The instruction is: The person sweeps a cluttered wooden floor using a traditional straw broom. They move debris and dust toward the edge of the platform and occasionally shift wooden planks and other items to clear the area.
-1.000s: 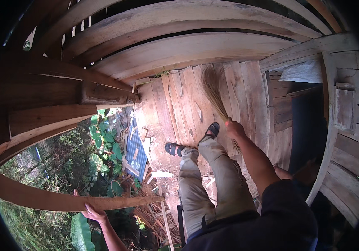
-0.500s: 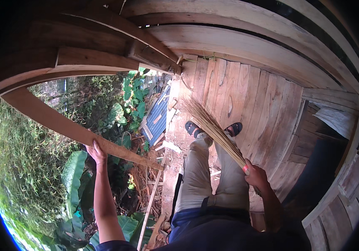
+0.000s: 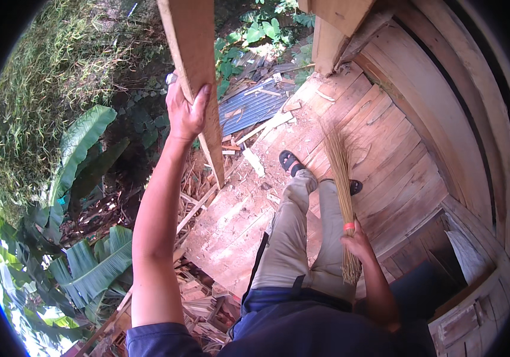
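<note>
My left hand [image 3: 188,113] is wrapped round the edge of a wooden post [image 3: 194,41], its thumb on the near face. The post's lower end meets the edge of the plank floor [image 3: 237,229]. In my right hand [image 3: 359,243] is a stick broom [image 3: 340,169], a bundle of thin straw-coloured sticks bound with a red band. Its bristles point away from me over the planks, and its butt end sticks out below my fist in front of my trouser leg.
Slatted board walls [image 3: 445,89] rise at the right, beside a dark opening with a white sack [image 3: 468,250]. Past the floor's left edge lie wood scraps [image 3: 198,297], a blue corrugated sheet [image 3: 249,107] and big-leaved plants [image 3: 100,268]. Wood chips litter the floor near that edge.
My view has turned to the left, toward the floor's edge. Both hands keep their holds on the post and the broom. The broom now points more directly away from me.
</note>
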Demonstrator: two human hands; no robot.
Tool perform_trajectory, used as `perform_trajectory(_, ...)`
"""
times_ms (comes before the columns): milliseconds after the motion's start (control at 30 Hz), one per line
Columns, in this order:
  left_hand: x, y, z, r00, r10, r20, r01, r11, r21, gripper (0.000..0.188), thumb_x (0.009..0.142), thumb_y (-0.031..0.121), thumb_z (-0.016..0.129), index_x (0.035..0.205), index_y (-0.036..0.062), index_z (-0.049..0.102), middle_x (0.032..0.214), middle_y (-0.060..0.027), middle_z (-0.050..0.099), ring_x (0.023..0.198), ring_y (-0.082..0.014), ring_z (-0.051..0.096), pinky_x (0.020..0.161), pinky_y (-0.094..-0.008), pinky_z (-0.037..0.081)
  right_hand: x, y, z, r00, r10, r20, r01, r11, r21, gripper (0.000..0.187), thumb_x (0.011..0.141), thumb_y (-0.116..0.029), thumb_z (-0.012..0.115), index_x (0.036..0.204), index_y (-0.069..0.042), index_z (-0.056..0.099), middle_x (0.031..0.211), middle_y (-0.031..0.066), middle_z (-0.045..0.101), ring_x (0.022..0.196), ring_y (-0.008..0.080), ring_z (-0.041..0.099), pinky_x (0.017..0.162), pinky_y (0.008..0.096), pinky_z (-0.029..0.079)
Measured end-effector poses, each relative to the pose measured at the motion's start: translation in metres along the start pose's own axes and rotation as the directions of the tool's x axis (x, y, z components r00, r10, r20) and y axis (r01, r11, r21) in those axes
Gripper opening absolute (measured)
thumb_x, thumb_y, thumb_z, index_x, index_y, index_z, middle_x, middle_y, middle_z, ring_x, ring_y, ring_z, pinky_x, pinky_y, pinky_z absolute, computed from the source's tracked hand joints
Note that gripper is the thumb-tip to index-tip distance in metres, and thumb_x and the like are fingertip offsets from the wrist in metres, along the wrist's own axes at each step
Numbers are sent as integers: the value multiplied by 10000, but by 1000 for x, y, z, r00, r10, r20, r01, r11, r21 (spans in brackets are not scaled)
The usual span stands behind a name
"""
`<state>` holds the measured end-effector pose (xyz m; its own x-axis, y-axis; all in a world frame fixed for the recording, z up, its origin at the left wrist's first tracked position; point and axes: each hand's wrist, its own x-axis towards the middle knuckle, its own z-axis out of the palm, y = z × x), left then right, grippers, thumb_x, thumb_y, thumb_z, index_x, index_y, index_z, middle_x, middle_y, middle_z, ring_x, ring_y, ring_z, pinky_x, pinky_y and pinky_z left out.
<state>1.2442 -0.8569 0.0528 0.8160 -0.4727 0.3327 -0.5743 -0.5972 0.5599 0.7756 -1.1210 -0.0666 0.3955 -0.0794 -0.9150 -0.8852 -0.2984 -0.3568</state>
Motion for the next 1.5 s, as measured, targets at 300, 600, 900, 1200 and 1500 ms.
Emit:
perform_trajectory(300,-76,34,-13,923,-140,-358,126,990,-63,819,711,207,752,1401,79,330,1440,-258,267,1321,-444,291,1077,-542,265,-30,-127,-7,978,-38,207,103,945,-312,833,698,-67,702,1432,-103,309,1096,135,597,996,232,581,857,339,473)
perform_trajectory(600,-483,58,12,111,-975,192,986,133,102,688,781,220,668,1361,-1,370,1357,-300,398,1239,-458,400,1046,-500,341,119,-191,-71,885,187,426,147,757,-637,888,652,-59,735,1434,-82,316,1116,121,605,1018,240,591,888,344,471)
perform_trajectory(900,-609,218,-13,-610,-787,97,766,-616,-185,429,827,217,656,1142,-67,593,1075,-248,641,1034,-316,620,899,-382,474,82,-364,-31,996,-46,77,88,327,-941,942,668,-88,656,1488,-188,204,1187,285,581,1123,419,562,938,430,465)
perform_trajectory(1200,-474,324,92,-392,-686,612,528,-713,-461,291,861,124,620,1113,-22,602,1042,-152,655,968,-241,615,874,-345,479,93,-366,-44,875,106,472,352,529,-772,972,690,-192,695,1502,-158,163,1276,245,543,1235,370,492,1016,381,404)
perform_trajectory(1500,-434,370,144,-599,-691,405,293,-660,-692,84,896,19,583,937,-23,642,786,-59,658,715,-116,613,667,-250,512,171,-352,-61,868,209,451,381,303,-874,931,665,-251,736,1447,-34,279,1340,260,470,1278,353,444,1041,371,371)
